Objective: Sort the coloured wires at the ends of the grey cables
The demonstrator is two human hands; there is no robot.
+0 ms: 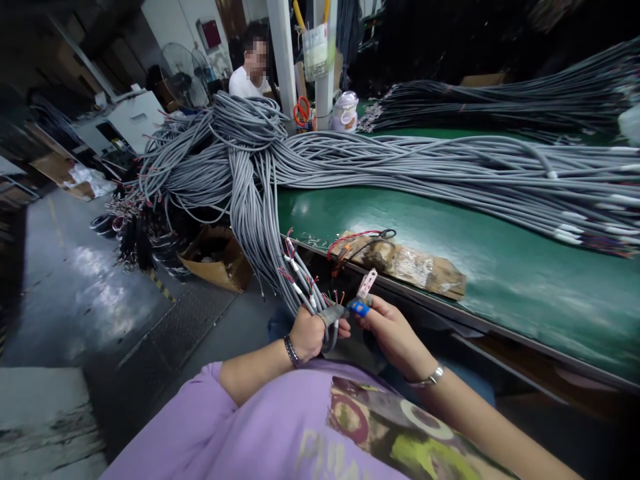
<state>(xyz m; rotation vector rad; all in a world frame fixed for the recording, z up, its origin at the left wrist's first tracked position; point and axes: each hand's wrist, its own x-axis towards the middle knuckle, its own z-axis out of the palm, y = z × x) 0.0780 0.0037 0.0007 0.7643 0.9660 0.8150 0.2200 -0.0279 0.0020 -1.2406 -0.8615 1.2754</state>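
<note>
A bunch of grey cables (257, 227) hangs over the table's near corner, and my left hand (307, 333) is closed round its lower end. Thin coloured wires and white sleeves (299, 289) show at several cable ends just above that hand. A grey covering wraps my left thumb. Close by on the right, my right hand (393, 330) is pinched on a small pale pink strip with holes (367, 283), which points upward. Blue tape (359, 308) wraps a digit of this hand. Between the two hands the wire tips nearly meet the right fingertips; whether they touch I cannot tell.
On the green table (500, 253) lies a worn wooden board (425, 270) with red and black leads (360, 235). More grey cables (425, 160) stretch across behind it. A cardboard box (215, 260) stands on the floor. Another person (249, 79) is beyond the cable pile.
</note>
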